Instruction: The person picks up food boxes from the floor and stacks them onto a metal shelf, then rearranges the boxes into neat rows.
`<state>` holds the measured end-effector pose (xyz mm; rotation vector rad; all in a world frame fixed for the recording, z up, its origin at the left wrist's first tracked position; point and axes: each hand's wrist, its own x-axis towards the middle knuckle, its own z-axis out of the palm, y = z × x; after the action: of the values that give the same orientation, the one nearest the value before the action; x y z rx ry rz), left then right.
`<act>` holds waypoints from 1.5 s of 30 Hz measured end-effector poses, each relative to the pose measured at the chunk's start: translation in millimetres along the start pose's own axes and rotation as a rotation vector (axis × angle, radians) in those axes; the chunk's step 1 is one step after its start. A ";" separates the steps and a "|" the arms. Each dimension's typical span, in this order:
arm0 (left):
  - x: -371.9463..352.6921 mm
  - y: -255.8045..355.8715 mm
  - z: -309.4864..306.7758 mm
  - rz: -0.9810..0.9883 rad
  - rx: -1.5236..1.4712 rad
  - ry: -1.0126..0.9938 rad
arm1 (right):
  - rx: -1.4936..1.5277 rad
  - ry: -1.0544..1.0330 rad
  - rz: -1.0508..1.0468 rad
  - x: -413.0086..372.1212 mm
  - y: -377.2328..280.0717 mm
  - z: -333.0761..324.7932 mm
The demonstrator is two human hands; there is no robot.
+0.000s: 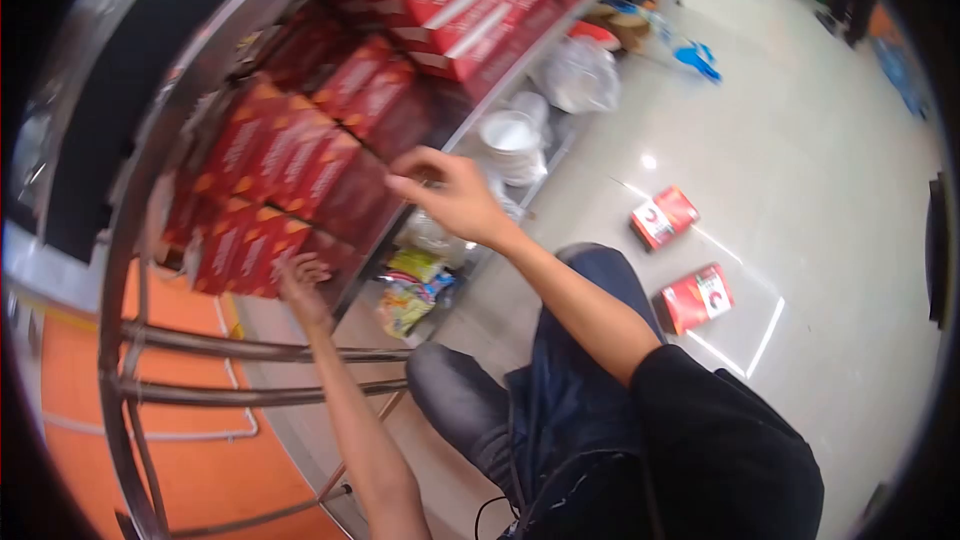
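Note:
Rows of red boxes with white lettering (275, 155) fill the left part of a metal shelf (505, 80). My left hand (306, 283) is at the near end of the lowest row of red boxes (245, 252), fingers loosely apart and seemingly touching the last box. Over the shelf's front edge hovers my right hand (455, 195), its thumb and fingers curved with a gap between them and nothing visible inside. Some of its fingers are hidden behind the hand. The boxes nearest the hands are slightly blurred.
More red cartons (450, 10) are stacked farther along the shelf. Below are white bowls (510, 135), a plastic bag (578, 75) and colourful packets (415, 290). Two red-and-white packages (697, 298) lie on the tiled floor beside my knee. Metal rails (240, 345) cross at the left.

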<state>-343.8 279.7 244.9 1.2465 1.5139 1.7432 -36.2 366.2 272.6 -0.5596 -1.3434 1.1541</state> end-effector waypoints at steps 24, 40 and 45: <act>-7.3 20.4 36.6 -0.003 0.339 -0.004 | -0.060 1.080 0.844 -417.2 111.7 -411.4; -12.1 40.4 9.1 -0.087 -0.012 -0.630 | -0.600 -0.753 0.315 5.4 -61.8 15.2; -11.3 26.7 2.5 -0.298 -0.106 -0.362 | -0.537 -0.735 0.276 29.1 -61.6 42.2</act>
<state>-331.6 264.8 266.7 1.1416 1.3001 1.3078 -60.9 355.6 348.1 -0.7553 -2.3025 1.2794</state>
